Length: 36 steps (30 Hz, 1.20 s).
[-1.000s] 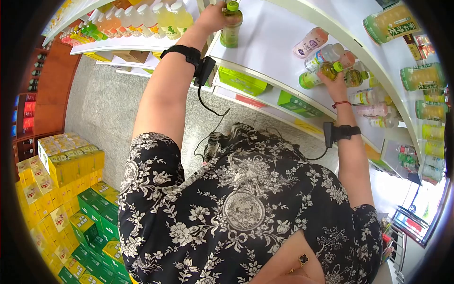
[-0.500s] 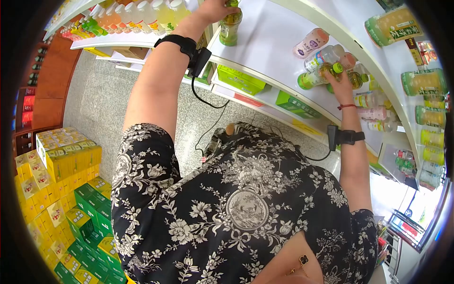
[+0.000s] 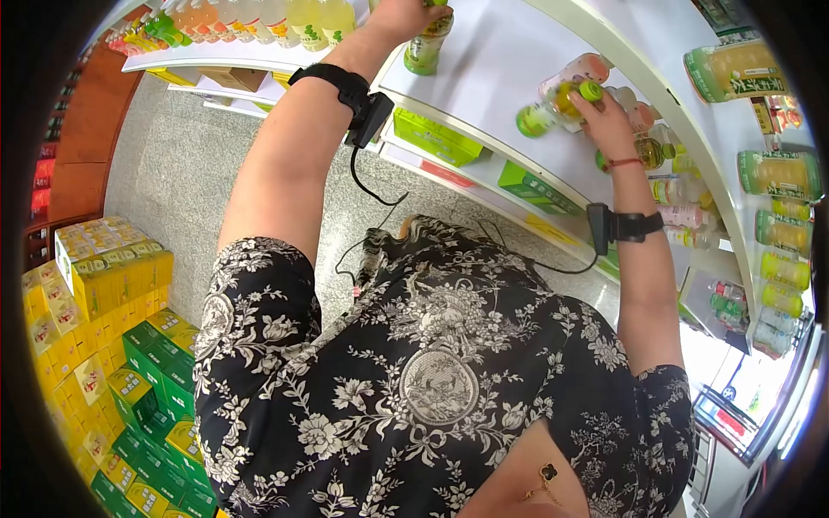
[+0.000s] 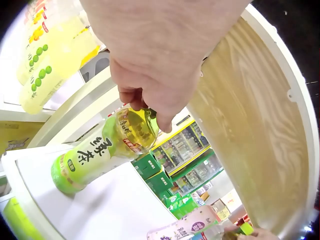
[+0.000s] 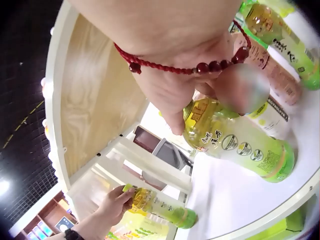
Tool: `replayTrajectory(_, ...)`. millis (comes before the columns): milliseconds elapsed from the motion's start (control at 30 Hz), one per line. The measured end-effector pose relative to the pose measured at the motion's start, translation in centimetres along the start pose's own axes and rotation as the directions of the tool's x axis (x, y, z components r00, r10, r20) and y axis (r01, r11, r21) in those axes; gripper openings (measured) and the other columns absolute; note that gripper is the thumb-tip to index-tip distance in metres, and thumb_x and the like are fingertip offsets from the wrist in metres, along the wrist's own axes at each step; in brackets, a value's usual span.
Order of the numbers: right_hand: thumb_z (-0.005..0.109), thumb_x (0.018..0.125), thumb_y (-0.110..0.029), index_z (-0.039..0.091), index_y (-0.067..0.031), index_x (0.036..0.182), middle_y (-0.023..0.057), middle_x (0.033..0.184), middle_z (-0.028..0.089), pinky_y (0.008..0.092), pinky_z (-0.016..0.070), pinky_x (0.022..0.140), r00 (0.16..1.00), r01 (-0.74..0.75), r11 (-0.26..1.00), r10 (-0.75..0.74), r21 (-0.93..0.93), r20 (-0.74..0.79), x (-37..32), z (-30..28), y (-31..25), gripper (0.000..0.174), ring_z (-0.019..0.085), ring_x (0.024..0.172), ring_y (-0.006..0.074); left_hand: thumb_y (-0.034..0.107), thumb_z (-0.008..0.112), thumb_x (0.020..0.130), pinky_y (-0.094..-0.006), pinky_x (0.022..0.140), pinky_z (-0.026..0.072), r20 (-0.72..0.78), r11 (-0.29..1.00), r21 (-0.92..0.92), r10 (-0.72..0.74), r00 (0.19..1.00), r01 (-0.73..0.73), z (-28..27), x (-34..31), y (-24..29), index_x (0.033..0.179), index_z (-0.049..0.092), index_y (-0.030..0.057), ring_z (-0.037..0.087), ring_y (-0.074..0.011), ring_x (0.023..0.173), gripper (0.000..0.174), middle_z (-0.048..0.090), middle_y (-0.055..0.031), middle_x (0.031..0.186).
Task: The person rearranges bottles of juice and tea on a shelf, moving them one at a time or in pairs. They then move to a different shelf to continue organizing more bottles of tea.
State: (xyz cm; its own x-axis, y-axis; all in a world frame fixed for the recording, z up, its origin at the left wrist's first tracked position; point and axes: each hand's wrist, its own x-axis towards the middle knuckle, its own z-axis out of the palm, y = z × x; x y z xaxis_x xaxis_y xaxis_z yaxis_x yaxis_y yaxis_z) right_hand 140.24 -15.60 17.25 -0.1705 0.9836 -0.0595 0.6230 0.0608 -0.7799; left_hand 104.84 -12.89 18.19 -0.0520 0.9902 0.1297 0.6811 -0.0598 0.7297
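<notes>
My left hand [image 3: 404, 17] grips a green tea bottle [image 3: 421, 53] by its neck and cap. Its base is on the white shelf [image 3: 492, 60], close to the left end, and the left wrist view shows its green-and-white label [image 4: 90, 155]. Farther right, my right hand [image 3: 610, 126] holds a second green tea bottle [image 3: 540, 119] round its upper part, below the green cap [image 3: 591, 91]. In the right wrist view this bottle [image 5: 240, 145] is close over the shelf. A pink-labelled bottle [image 3: 580, 72] stands just behind it.
Right of my right hand are another green tea bottle [image 3: 654, 154] and several mixed drinks. A row of bottles [image 3: 259, 22] fills the shelf at left. An upper shelf edge [image 3: 648, 73] curves over the right side. Green cartons [image 3: 436, 136] sit below, and yellow boxes [image 3: 112, 268] are stacked on the floor.
My right hand has moved its tea bottle left and farther back, away from the bottles at right. The left hand keeps its hold on the other tea bottle; the head view has shifted slightly.
</notes>
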Motion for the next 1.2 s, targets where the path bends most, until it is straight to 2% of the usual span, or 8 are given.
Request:
replayTrajectory(67,0.065,0.083,-0.038,0.059,-0.005,0.119,0.0113,0.104,0.065,0.0291,0.0461,0.084,0.99,0.139,0.99,-0.138,-0.026,0.035,1.7,1.3,-1.3,0.05,0.061,0.094,0.0193,0.023,0.062,0.081,-0.0384,0.079,0.0492,0.019,0.999,-0.006,-0.042,0.999,0.042,0.3,0.0,-0.3,0.112,0.058,0.0002,0.063,-0.0337,0.09,0.038,0.064,-0.0223,0.097)
replayTrajectory(200,0.064,0.083,-0.038,0.057,-0.0052,0.122,0.0121,0.109,0.064,0.0297,0.0452,0.087,0.993,0.022,0.999,-0.025,0.029,0.118,4.3,4.1,-3.7,0.051,0.061,0.098,0.021,0.024,0.063,0.081,-0.0381,0.08,0.0494,-0.093,0.995,0.083,0.062,0.994,-0.054,1.0,0.2,-1.5,0.117,0.056,0.0016,0.063,-0.033,0.092,0.043,0.064,-0.0217,0.099)
replayTrajectory(267,0.064,0.083,-0.037,0.056,-0.0065,0.124,0.0119,0.111,0.063,0.0299,0.045,0.088,0.964,0.22,0.975,-0.216,-0.014,0.152,6.2,5.7,-2.8,0.052,0.06,0.1,0.021,0.024,0.063,0.081,-0.038,0.081,0.0493,-0.107,0.994,0.102,0.054,0.993,-0.043,0.9,0.1,-1.5,0.118,0.055,0.0019,0.062,-0.033,0.093,0.044,0.064,-0.0214,0.101)
replayTrajectory(400,0.063,0.083,-0.033,0.056,-0.0084,0.123,0.0103,0.109,0.064,0.0297,0.0461,0.086,0.962,0.189,0.982,-0.185,-0.004,0.201,7.6,7.0,-4.1,0.047,0.06,0.098,0.0195,0.024,0.063,0.08,-0.039,0.083,0.0481,-0.028,0.993,-0.111,-0.036,0.999,0.033,1.2,0.3,-1.8,0.119,0.055,0.0035,0.06,-0.0346,0.096,0.045,0.062,-0.0203,0.106)
replayTrajectory(700,0.063,0.08,-0.028,0.058,-0.0124,0.12,0.0054,0.107,0.062,0.0264,0.0473,0.077,0.917,0.17,0.983,-0.186,0.076,0.352,9.5,7.1,-5.1,0.044,0.058,0.089,0.0137,0.026,0.065,0.074,-0.0408,0.082,0.0479,-0.108,0.989,0.059,0.144,0.984,-0.138,1.8,0.3,-2.7,0.114,0.056,0.003,0.058,-0.0374,0.094,0.047,0.058,-0.021,0.107)
replayTrajectory(833,0.066,0.078,-0.033,0.058,-0.0123,0.12,0.0056,0.109,0.062,0.0265,0.0477,0.078,0.911,0.237,0.971,-0.211,-0.032,0.353,9.1,6.8,-7.0,0.048,0.058,0.09,0.014,0.027,0.064,0.075,-0.0413,0.082,0.0477,-0.14,0.986,0.051,0.167,0.976,-0.161,2.1,0.5,-2.7,0.112,0.057,0.0029,0.058,-0.0377,0.094,0.044,0.059,-0.0214,0.105)
replayTrajectory(1100,0.066,0.076,-0.048,0.057,-0.0043,0.115,0.0113,0.103,0.064,0.0346,0.0494,0.082,0.99,0.024,0.976,0.007,-0.216,0.141,9.1,7.7,-7.5,0.059,0.061,0.094,0.022,0.025,0.06,0.079,-0.0424,0.081,0.0474,-0.155,0.981,0.01,0.191,0.969,-0.191,1.6,0.3,-2.4,0.107,0.057,0.0018,0.058,-0.039,0.092,0.036,0.06,-0.0216,0.1)
replayTrajectory(1200,0.066,0.077,-0.042,0.058,-0.0035,0.112,0.0142,0.103,0.065,0.0342,0.048,0.084,0.979,0.199,0.943,-0.184,-0.266,0.084,10.8,8.3,-4.9,0.053,0.062,0.096,0.0258,0.025,0.061,0.079,-0.0433,0.081,0.0473,-0.159,0.982,0.058,0.187,0.97,-0.179,1.9,0.5,-2.4,0.105,0.057,0.0011,0.058,-0.0393,0.092,0.035,0.06,-0.0222,0.1)
